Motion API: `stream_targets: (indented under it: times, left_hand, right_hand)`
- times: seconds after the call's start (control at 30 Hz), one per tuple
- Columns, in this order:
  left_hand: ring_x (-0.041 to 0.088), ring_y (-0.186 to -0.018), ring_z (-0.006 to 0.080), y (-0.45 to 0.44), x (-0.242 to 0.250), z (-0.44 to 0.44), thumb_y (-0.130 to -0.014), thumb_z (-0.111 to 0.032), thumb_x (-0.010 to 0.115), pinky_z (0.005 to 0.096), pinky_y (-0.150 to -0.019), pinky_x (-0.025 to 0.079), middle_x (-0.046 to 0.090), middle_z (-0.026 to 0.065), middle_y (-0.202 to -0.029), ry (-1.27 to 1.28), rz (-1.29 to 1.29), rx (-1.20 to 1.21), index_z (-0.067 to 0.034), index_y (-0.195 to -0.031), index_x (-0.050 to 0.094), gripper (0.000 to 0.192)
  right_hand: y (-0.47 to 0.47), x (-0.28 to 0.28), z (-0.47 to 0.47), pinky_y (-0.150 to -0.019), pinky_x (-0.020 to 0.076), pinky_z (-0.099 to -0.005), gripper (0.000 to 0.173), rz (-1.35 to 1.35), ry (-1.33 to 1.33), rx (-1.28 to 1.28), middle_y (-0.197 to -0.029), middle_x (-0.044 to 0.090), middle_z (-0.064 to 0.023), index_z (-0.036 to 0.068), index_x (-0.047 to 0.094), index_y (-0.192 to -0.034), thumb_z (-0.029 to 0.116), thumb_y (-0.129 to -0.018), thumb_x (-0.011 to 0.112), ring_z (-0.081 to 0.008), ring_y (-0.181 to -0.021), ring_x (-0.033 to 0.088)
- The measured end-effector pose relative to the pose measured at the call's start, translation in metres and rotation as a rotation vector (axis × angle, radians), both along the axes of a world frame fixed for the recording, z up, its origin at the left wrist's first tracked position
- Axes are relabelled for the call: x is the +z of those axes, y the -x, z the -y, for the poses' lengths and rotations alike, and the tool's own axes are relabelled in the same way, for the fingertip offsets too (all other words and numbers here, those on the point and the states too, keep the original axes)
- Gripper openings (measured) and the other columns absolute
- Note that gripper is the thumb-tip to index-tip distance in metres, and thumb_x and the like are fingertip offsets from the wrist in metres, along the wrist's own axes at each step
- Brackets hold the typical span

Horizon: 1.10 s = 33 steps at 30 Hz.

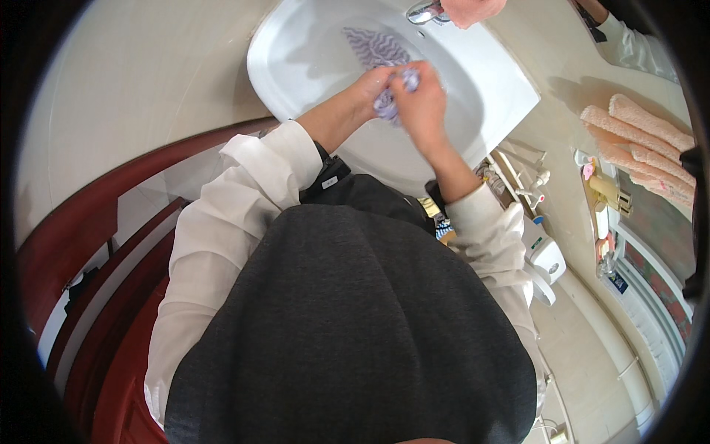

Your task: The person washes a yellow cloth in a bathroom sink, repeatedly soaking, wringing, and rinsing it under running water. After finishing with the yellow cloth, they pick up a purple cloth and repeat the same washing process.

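Observation:
A purple-and-white wavy-striped cloth (374, 47) is bunched between my two hands above a white ceramic washbasin (505, 83). Its spread end hangs beyond them over the bowl. Around the bunched part my left hand (377, 89) is closed, partly hidden by the cloth and the other hand. My right hand (422, 102) grips the same cloth from the right side and is slightly blurred. A chrome faucet (424, 12) stands at the basin's far edge, with a pink cloth (471, 10) over its top.
Peach towels (638, 144) hang on the right wall. Below them is a narrow shelf with toiletries. White pipes with a valve (538, 180) run beside the basin, near a white toilet tank (546, 258). A dark red door frame (150, 161) curves along the left.

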State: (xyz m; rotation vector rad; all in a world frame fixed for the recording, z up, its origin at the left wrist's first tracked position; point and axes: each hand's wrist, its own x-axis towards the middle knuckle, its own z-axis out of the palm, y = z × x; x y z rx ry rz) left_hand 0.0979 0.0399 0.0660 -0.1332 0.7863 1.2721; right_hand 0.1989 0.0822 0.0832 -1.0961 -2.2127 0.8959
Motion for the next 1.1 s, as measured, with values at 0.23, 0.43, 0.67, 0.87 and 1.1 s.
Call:
stream_targets:
  times: [0.23,0.43,0.67,0.87,1.1]
  left_hand:
    - [0.054,-0.099,0.0235,-0.002,-0.007,-0.011,-0.091,-0.032,0.038,0.0355,-0.089,0.042,0.059,0.0134,-0.097,0.088,0.058,0.147,0.000,-0.108,0.048,0.038]
    - [0.052,-0.101,0.0212,0.001,-0.006,-0.010,-0.093,-0.029,0.033,0.0350,-0.090,0.041,0.057,0.0117,-0.101,0.054,0.028,0.091,-0.002,-0.113,0.044,0.035]
    - [0.055,-0.096,0.0210,0.000,0.007,-0.012,-0.092,-0.029,0.036,0.0359,-0.087,0.043,0.058,0.0100,-0.101,0.072,0.003,0.105,-0.004,-0.108,0.050,0.032]
    - [0.057,-0.090,0.0225,0.007,0.004,-0.007,-0.092,-0.032,0.033,0.0380,-0.084,0.044,0.058,0.0132,-0.098,0.094,0.029,0.019,-0.001,-0.104,0.050,0.036]
    - [0.058,-0.088,0.0223,0.002,-0.004,-0.019,-0.093,-0.032,0.034,0.0366,-0.082,0.045,0.059,0.0108,-0.093,0.045,-0.037,0.090,-0.002,-0.102,0.051,0.035]
  right_hand:
    - [0.002,0.007,-0.015,-0.072,0.0436,-0.0389,0.025,-0.003,0.446,-0.178,-0.086,0.055,-0.0191,0.004,0.052,-0.092,0.012,-0.070,0.058,-0.0328,-0.080,0.055]
    - [0.007,-0.002,-0.011,-0.070,0.0442,-0.0377,0.025,0.018,-0.101,-0.111,-0.081,0.055,-0.0186,0.001,0.052,-0.093,0.010,-0.070,0.058,-0.0325,-0.074,0.055]
    - [0.005,-0.006,-0.022,-0.073,0.0445,-0.0331,0.038,-0.037,0.524,-0.142,-0.089,0.057,-0.0180,-0.002,0.053,-0.100,0.017,-0.068,0.063,-0.0245,-0.082,0.057]
    - [-0.003,0.010,-0.002,-0.066,0.0465,-0.0314,0.027,0.067,0.350,0.126,-0.077,0.059,-0.0119,0.001,0.058,-0.091,0.015,-0.067,0.062,-0.0219,-0.070,0.059]
    - [0.008,0.007,-0.017,-0.070,0.0461,-0.0349,0.032,-0.082,0.469,-0.251,-0.086,0.059,-0.0202,-0.001,0.056,-0.093,0.015,-0.066,0.062,-0.0301,-0.078,0.059]
